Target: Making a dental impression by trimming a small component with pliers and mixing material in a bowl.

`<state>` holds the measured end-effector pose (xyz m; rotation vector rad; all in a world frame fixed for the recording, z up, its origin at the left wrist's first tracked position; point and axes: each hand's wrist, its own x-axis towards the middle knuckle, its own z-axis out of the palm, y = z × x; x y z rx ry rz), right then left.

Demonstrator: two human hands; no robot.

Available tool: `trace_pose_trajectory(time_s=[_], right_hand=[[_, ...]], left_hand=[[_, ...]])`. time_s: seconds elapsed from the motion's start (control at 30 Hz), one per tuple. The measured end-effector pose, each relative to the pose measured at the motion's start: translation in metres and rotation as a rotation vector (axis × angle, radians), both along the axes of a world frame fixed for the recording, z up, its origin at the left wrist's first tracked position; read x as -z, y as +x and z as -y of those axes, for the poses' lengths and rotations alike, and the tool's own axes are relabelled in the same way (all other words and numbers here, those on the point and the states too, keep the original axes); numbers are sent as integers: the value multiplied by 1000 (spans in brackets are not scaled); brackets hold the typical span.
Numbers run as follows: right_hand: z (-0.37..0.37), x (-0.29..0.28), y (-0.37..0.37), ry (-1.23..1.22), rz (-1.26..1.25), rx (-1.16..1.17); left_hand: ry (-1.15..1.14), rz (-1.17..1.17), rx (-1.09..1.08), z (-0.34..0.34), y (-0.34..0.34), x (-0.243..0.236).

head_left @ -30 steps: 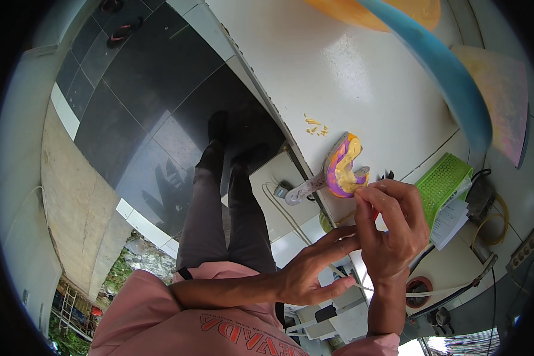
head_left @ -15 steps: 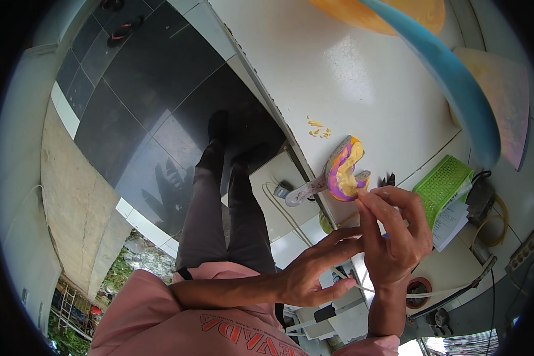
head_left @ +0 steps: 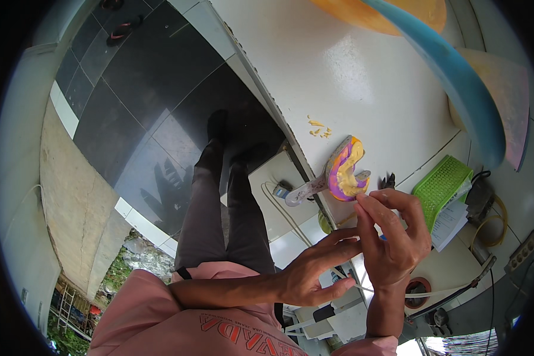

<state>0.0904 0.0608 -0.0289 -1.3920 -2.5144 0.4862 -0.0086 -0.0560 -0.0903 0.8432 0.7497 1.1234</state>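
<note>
A dental impression tray (head_left: 302, 193) with a clear speckled handle lies at the edge of the white counter, filled with yellow, purple and orange putty (head_left: 347, 175). My right hand (head_left: 394, 240) is pinched at the putty's lower rim; whether anything is between its fingertips I cannot make out. My left hand (head_left: 311, 276) is just left of and below the right one, thumb and fingers apart, some fingertips hidden behind the right hand. Small yellow scraps (head_left: 319, 129) lie on the counter beyond the tray.
An orange bowl (head_left: 415, 18) and a long blue curved object (head_left: 463, 95) occupy the back right. A green basket (head_left: 439, 184) with papers, cables, a hose (head_left: 498, 225) and a power strip (head_left: 516, 261) are rightward. Sandals (head_left: 124, 31) lie on the dark tiled floor (head_left: 130, 83).
Compared with a second ago, the tray and my right hand sit slightly farther down and right. The last half second shows little movement. My left hand stays about where it was.
</note>
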Motion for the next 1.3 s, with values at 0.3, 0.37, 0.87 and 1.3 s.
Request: trace_pose_trajectory(time_s=[0.3,0.37,0.87,1.3], right_hand=[[-1,1,0,-11,7,-17],[-2,0,-2,-16,2,-24],[-1,1,-1,-26,-9,-18],[0,3,-1,-36,0,-3]], left_hand=[[4,-6,12,0,1,1],[8,3,1,1,1,1],[-14,20,8,0,0,1],[-34,32,16,-1,1,1]])
